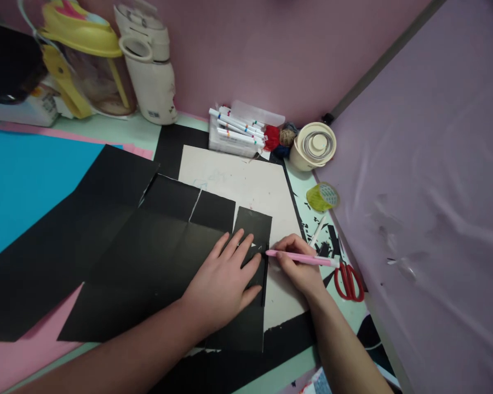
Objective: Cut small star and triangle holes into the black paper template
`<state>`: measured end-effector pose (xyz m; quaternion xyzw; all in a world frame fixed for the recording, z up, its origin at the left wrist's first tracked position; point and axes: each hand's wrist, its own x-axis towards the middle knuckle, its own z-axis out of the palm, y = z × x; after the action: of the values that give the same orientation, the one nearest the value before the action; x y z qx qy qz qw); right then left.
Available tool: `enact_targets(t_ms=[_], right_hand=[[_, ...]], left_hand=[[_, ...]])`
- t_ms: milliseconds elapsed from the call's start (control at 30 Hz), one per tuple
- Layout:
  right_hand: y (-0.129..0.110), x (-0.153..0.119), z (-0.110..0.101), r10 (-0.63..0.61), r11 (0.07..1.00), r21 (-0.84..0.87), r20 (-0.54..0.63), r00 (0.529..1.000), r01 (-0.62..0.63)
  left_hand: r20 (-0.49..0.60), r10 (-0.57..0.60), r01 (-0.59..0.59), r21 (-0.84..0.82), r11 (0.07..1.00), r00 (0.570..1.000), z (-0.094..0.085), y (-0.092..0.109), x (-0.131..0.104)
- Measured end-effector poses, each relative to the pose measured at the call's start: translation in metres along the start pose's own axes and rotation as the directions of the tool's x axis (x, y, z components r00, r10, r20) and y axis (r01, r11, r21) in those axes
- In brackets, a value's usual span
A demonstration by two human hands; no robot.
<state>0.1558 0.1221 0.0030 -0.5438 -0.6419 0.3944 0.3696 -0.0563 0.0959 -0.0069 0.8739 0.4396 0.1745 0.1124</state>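
Observation:
My left hand (pixel 225 284) lies flat with its fingers spread on a sheet of black paper (pixel 160 246). Pinched in my right hand (pixel 298 262) is a pink pen (pixel 304 258), its tip at the right edge of the black paper, just right of my left fingers. Cuts or torn gaps divide the top part of that paper into flaps (pixel 212 210). Beneath it is a whitish board (pixel 246 178), showing along the top and right. My right hand rests over this board.
Red-handled scissors (pixel 349 282), a white pen (pixel 317 231), black scraps and a green tape roll (pixel 322 197) lie at the right. Behind are a marker box (pixel 234 145), yarn, a cream container (pixel 313 146), a white bottle (pixel 150 76) and a yellow-lidded jug (pixel 94 65). Blue paper (pixel 33 180) lies left.

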Motion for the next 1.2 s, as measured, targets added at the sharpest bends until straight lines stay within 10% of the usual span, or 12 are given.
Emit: enact_targets(t_ms=[1200], right_hand=[[-0.0037,0.0012,0.0044,0.031,0.999,0.012,0.036,0.999,-0.032]], left_hand=[[-0.040,0.042,-0.043,-0.015,0.999,0.998,-0.0032,-0.0041,0.0047]])
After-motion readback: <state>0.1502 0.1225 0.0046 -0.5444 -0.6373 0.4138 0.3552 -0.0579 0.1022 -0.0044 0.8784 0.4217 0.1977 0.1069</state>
